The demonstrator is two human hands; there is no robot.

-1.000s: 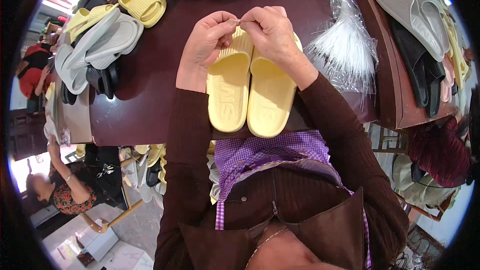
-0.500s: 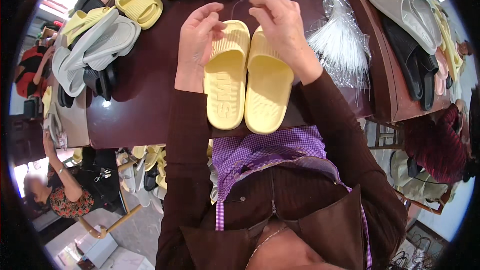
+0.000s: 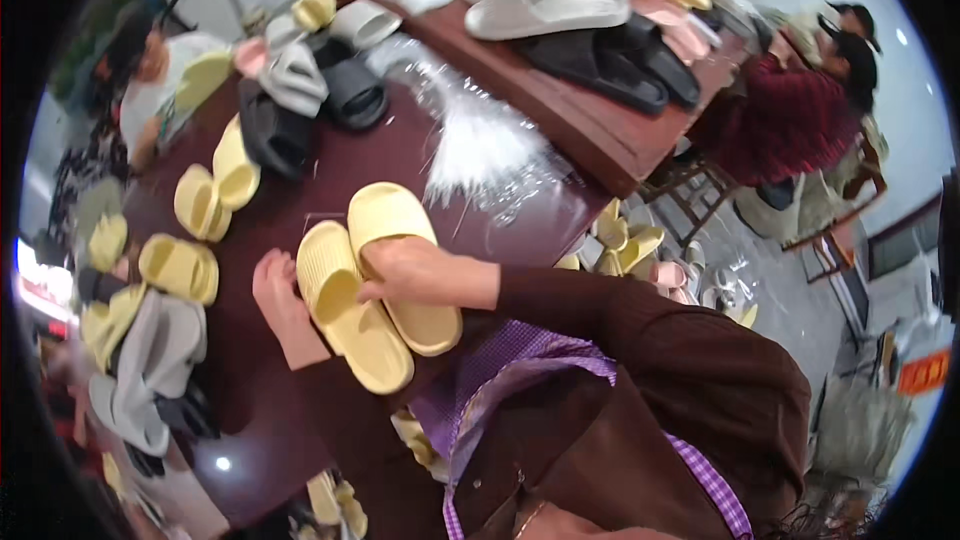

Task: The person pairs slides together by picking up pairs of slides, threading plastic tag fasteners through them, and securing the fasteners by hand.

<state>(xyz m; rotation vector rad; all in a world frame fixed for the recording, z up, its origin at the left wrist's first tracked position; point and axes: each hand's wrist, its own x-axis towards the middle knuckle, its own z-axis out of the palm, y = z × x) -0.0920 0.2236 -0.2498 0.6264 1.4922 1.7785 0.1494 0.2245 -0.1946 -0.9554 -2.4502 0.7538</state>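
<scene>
A pair of yellow slide slippers lies side by side at the table's near edge, slanted in the view. My right hand [image 3: 415, 273] reaches across the right slipper [image 3: 392, 210], its fingers tucked under the strap and hidden there. Its thumb extends toward the left slipper [image 3: 360, 335]. Close against the outer side of that left slipper is my left hand [image 3: 284, 302], fingers loosely bent and apart, with nothing visible in them. A thin pale line, too faint to name, crosses just beyond the left slipper's toe.
A bundle of thin white plastic strands [image 3: 475, 160] lies on clear film on the dark red table [image 3: 270, 420]. Grey slippers [image 3: 150, 360], yellow slippers [image 3: 180, 268] and black slippers [image 3: 355, 95] lie around the table. More fill a second table [image 3: 600, 145]. People sit nearby.
The view has turned, so the slippers now slant and appear further left. My right hand has come down from beyond the toes into the right slipper; my left has lowered beside the left slipper.
</scene>
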